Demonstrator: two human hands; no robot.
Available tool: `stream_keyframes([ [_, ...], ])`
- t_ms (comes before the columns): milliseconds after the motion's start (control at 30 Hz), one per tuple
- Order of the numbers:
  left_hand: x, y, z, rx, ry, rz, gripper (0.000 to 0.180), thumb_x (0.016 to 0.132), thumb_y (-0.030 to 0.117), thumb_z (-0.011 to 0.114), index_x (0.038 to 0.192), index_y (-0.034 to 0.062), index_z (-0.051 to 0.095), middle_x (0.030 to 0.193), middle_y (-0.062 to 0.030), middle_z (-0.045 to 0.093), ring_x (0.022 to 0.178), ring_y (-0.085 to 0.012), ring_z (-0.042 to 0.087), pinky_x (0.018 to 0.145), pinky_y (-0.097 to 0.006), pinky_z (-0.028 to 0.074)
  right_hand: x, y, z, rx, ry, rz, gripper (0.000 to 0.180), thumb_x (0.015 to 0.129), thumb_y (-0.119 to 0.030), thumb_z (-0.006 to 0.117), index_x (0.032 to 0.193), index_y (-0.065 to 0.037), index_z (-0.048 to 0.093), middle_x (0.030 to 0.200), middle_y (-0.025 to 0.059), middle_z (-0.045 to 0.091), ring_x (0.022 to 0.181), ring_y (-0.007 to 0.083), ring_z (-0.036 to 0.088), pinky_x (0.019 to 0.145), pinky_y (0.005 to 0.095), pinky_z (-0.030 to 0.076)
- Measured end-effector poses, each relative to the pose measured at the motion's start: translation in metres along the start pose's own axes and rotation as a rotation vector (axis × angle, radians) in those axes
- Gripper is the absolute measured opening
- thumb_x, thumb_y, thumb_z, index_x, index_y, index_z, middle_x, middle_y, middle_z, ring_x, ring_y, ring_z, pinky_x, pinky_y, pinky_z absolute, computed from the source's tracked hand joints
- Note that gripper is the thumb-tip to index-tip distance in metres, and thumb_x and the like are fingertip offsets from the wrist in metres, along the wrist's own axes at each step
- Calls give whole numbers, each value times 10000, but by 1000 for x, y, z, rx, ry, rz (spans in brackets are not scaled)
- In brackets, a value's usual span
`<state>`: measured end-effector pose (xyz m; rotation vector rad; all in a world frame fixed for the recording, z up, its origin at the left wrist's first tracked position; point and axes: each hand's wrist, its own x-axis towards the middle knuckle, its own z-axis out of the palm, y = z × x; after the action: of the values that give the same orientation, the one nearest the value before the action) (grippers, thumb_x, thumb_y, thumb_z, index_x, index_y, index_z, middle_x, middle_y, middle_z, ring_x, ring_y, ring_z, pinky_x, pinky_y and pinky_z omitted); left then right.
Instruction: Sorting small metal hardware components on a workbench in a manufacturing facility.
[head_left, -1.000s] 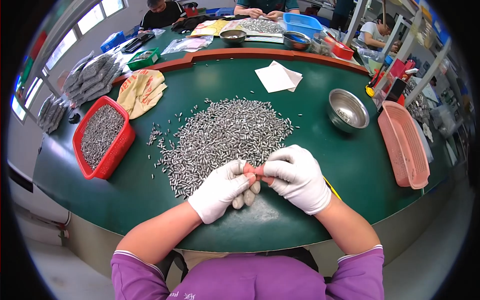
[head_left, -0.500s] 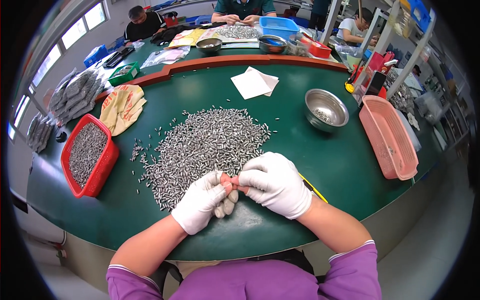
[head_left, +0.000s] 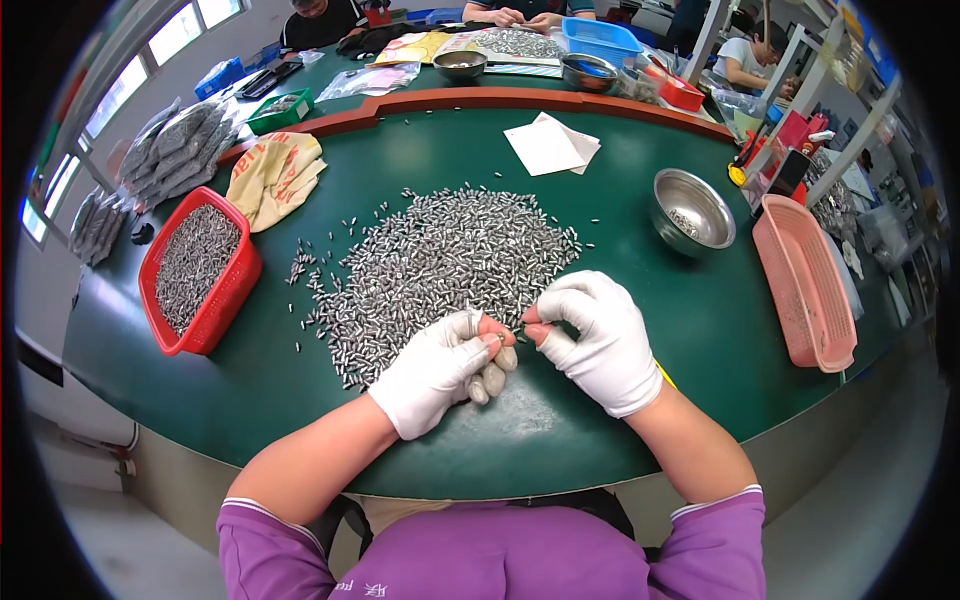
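Observation:
A wide heap of small silvery metal pins, bullet-like in shape, lies on the green tabletop. At its near right edge, my left hand, in a white glove with bare thumb and fingertip, pinches a small metal pin. Just to the right, my right hand wears the same kind of glove. Its bare thumb and forefinger are pinched close together a short way from the left fingertips. Whatever lies between them is too small to make out.
At the left stands a red basket full of pins, near a yellowish cloth. White paper sheets, a steel bowl with a few parts and a pink basket lie rightward. A brown ledge crosses behind; people sit beyond.
My fingertips were together and have parted slightly, the right hand drawing off to the right. The whole view has shifted, so the table things sit further right and higher.

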<state>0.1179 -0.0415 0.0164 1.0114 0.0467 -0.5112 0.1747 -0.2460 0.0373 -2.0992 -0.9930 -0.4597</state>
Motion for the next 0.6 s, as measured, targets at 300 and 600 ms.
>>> stream_keyframes([
  [300,0,0,-1,29,-42,23,158,992,205,549,1065,65,545,900,-39,627,669,-98,579,601,-225,480,-2,2,0,-97,-23,116,73,761,-122,721,822,-119,681,848,56,654,826,263,627,740,377,510],
  [600,-2,7,-1,42,40,111,168,932,222,666,998,114,556,887,-36,612,652,-86,503,560,-203,392,-6,6,5,-159,-173,138,86,748,-134,729,823,-118,691,854,64,628,847,268,609,754,380,503],
])
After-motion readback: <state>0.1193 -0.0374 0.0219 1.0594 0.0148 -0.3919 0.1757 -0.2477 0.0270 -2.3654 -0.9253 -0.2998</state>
